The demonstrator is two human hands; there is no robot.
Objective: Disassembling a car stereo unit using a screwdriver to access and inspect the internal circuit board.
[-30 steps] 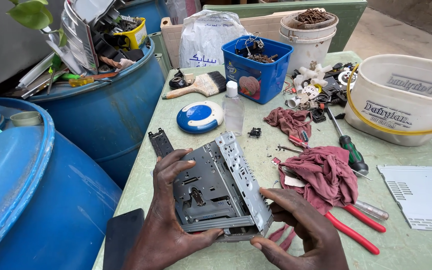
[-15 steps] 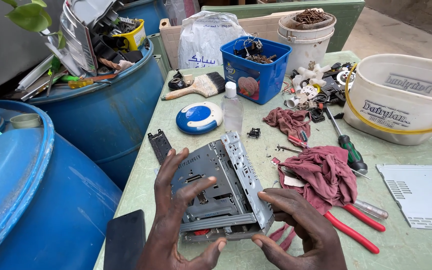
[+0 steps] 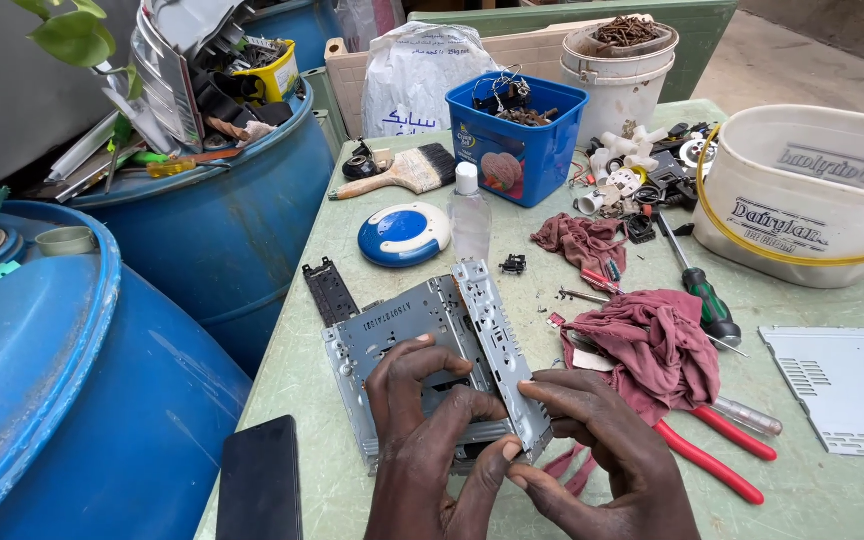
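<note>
Low in the frame, on the pale green table, your left hand and right hand – fingers curled – grip the metal chassis; blue drums stand left.

Both hands, left and right, gripping metal chassis at lower centre, red rag just right.

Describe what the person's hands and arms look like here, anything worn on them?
Both the left hand and the right hand are bare: no gloves, rings or watch show. The wrists and the short stretch of forearm in view carry no sleeves. Fingernails are short.
</note>
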